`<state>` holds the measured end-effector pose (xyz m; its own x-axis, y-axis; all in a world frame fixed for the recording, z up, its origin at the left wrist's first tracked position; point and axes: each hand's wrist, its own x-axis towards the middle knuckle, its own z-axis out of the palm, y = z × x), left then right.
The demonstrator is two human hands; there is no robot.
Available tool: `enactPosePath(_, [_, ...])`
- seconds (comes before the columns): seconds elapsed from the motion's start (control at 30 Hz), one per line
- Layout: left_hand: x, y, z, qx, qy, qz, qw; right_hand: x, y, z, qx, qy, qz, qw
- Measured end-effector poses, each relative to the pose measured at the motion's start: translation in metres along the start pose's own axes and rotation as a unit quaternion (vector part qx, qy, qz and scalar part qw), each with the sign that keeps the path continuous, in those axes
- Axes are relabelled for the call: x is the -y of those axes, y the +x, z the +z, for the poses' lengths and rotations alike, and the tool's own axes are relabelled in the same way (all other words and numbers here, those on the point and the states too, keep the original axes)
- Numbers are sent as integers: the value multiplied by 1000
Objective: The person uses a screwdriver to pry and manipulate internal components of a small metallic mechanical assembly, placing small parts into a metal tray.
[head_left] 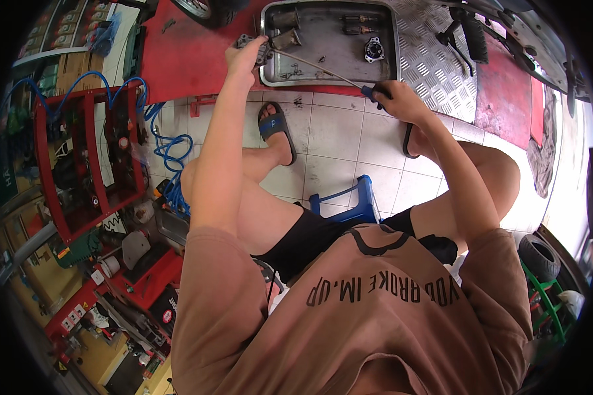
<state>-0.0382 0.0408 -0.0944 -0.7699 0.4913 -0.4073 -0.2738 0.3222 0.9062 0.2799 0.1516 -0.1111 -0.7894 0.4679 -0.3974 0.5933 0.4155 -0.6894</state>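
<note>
My left hand (244, 58) is closed around a grey metal engine part (262, 51) at the left rim of a metal tray (323, 81). My right hand (402, 100) grips the dark blue handle of a long screwdriver (319, 68). Its thin shaft slants up and left across the tray, and the tip meets or lies very near the grey part; the exact contact is too small to tell. Inside the tray, by my left hand, are cylindrical metal pieces (288, 39). A round black-and-silver part (374, 50) lies toward the tray's right side, below two dark, narrow pieces (358, 29).
Beneath the tray is a red platform (184, 62) with a diamond-plate panel (435, 79) at right. A blue stool (359, 201) is between my legs. Blue hose (171, 148) coils beside a red metal rack (66, 171) at left. A motorcycle part (478, 39) overhangs the upper right.
</note>
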Motion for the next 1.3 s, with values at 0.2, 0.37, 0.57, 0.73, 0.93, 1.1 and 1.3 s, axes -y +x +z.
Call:
enactPosePath(0.2, [9, -3, 1, 36, 8, 22, 999, 18, -6, 1, -79, 35, 26, 996])
enactPosePath(0.37, [11, -2, -2, 21, 4, 1, 1000, 9, 4, 7, 19, 7, 27, 999])
enactPosePath(0.57, [13, -2, -4, 21, -3, -9, 1000, 8, 1, 9, -64, 23, -13, 998])
enactPosePath(0.73, [18, 2, -3, 24, 19, -5, 1000, 9, 1, 14, -64, 7, -6, 998])
enactPosePath(0.93, [16, 2, 0, 17, 12, -12, 1000, -1, 3, 14, -14, -17, -13, 1000])
enactPosePath(1.1, [16, -3, -1, 19, 12, -10, 1000, 19, -5, 12, -72, -31, -20, 997])
enactPosePath(1.3, [14, -5, 2, -8, 28, -21, 999, -12, 12, 24, 2, -29, -4, 1000])
